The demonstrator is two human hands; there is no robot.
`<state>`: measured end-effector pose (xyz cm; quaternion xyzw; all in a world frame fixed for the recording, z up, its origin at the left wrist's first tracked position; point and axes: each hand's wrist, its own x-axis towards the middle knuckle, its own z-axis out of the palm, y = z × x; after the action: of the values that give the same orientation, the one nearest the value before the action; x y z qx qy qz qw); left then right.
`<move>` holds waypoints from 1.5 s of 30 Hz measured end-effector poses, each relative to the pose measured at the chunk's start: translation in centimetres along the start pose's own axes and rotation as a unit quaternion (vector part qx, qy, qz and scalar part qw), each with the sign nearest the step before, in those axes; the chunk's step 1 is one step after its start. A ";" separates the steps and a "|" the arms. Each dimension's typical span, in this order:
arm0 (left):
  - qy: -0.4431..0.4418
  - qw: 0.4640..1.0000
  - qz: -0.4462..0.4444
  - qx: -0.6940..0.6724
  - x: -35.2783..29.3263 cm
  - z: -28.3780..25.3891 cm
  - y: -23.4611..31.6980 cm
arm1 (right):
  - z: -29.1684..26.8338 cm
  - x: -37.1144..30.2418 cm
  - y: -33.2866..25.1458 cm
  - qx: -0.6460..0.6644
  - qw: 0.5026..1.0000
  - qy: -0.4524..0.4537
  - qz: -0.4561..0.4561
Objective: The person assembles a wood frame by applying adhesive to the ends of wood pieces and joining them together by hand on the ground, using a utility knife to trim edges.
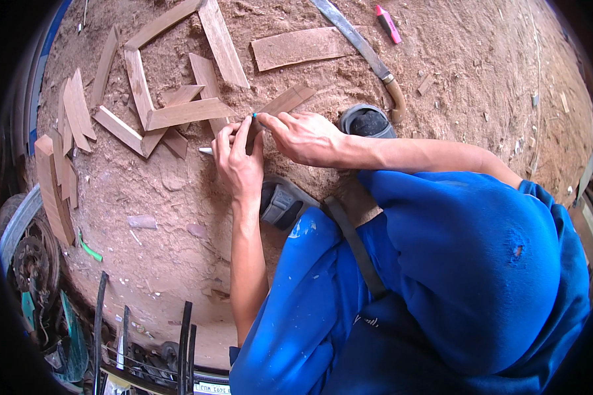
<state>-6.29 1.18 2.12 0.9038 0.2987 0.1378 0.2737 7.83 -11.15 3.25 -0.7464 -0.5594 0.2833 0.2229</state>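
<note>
Locate the small teal object [254,115] at the meeting point of the two hands, above the sawdust-covered earthen floor [454,92] and closer to the floor's left edge than to its right. Its exact kind is too small to tell. The step in hand appears to be close fingertip work. For good control, steady the left hand [242,168], move the right hand [306,139] in short strokes only, and apply light, even pressure. Hold the contact point in clear sight. Avoid disturbing the flat brown wooden strip [288,99] with an angled end, which lies just beyond the right hand, and the long pale-brown wooden strip [188,113] with a pointed end, just left of the contact point.

Finger condition, right hand: the thumb and index finger are drawn close together and appear to pinch the teal object; the remaining fingers are curled.

Finger condition, left hand: the index finger is extended toward the teal object, the thumb stands apart from it, and the others are bent. Whether they grasp anything cannot be told. A white tapered object [206,151] projects beside these fingers, toward the floor's left edge; whether it is held cannot be told.
</note>
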 end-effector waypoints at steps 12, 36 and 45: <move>-0.011 1.000 -0.002 0.001 0.0 0.0 0.0 | -0.3 0.0 -0.4 -0.011 0.999 -0.033 0.009; -0.005 1.000 -0.013 0.008 0.0 0.0 0.0 | -1.0 -1.2 -1.7 -0.017 0.995 -0.098 0.007; -0.047 0.999 -0.020 0.003 0.2 -0.6 0.0 | -1.2 -1.3 -1.4 0.039 0.993 -0.102 0.037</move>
<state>-6.40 1.55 2.65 0.9040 0.3041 0.0882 0.2872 7.31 -12.06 5.28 -0.7248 -0.5397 0.3874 0.1827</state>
